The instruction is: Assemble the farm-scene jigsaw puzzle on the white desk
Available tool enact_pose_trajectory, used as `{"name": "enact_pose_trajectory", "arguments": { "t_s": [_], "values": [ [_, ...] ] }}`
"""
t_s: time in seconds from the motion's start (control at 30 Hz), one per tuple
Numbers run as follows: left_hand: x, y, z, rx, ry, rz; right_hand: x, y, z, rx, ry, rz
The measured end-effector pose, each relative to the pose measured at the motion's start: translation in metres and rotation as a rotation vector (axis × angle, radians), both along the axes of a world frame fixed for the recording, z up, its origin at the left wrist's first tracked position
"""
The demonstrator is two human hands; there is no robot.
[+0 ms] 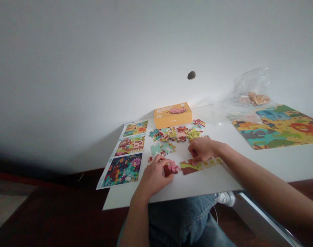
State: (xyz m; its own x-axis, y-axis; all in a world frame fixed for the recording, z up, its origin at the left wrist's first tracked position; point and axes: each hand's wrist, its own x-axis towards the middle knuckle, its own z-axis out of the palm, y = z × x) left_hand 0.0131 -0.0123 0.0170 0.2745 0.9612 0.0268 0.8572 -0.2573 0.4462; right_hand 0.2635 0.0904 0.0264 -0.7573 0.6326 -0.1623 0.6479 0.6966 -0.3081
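Observation:
My left hand [156, 173] curls round a dark red puzzle piece with a pink pig [172, 167], thumb at its lower edge and fingers at its upper left. A small gap parts this piece from a joined strip of puzzle [197, 167] in brown, green and yellow. On that strip rests my right hand [202, 150], its index finger pointing down and the other fingers curled in. Behind both hands lies a pile of loose pieces [181, 134]. Two pale green pieces [156, 149] are in front of the pile, and another piece is partly hidden behind my left hand.
An orange puzzle box [173, 118] stands by the wall. A sheet with three pictures [120, 155] overhangs the white table's [171, 192] left edge. At the right are a finished animal puzzle [285, 128] and a clear plastic bag [249, 87].

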Motion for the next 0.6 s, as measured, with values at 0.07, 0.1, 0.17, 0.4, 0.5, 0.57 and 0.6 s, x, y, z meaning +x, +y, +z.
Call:
{"name": "enact_pose_trajectory", "arguments": {
  "t_s": [0.07, 0.1, 0.17, 0.4, 0.5, 0.57, 0.6],
  "values": [
    [-0.002, -0.001, 0.002, -0.011, 0.005, -0.010, 0.002, 0.003, -0.002, 0.013, 0.012, -0.027],
    [-0.003, -0.001, 0.003, -0.018, 0.005, -0.016, 0.002, 0.005, -0.004, 0.041, 0.040, -0.064],
    [-0.007, -0.002, 0.003, -0.024, 0.007, -0.017, 0.001, 0.010, -0.010, 0.154, 0.142, -0.166],
    [-0.019, 0.008, -0.013, 0.085, -0.049, 0.023, -0.008, 0.025, -0.032, 0.371, 0.232, -0.288],
    [-0.019, 0.013, -0.020, 0.133, -0.071, 0.056, -0.007, 0.029, -0.034, 0.348, 0.217, -0.339],
    [-0.019, 0.016, -0.023, 0.150, -0.071, 0.063, -0.005, 0.031, -0.033, 0.338, 0.234, -0.397],
    [-0.018, 0.017, -0.023, 0.158, -0.071, 0.062, -0.004, 0.032, -0.032, 0.334, 0.255, -0.432]
  ]
}}
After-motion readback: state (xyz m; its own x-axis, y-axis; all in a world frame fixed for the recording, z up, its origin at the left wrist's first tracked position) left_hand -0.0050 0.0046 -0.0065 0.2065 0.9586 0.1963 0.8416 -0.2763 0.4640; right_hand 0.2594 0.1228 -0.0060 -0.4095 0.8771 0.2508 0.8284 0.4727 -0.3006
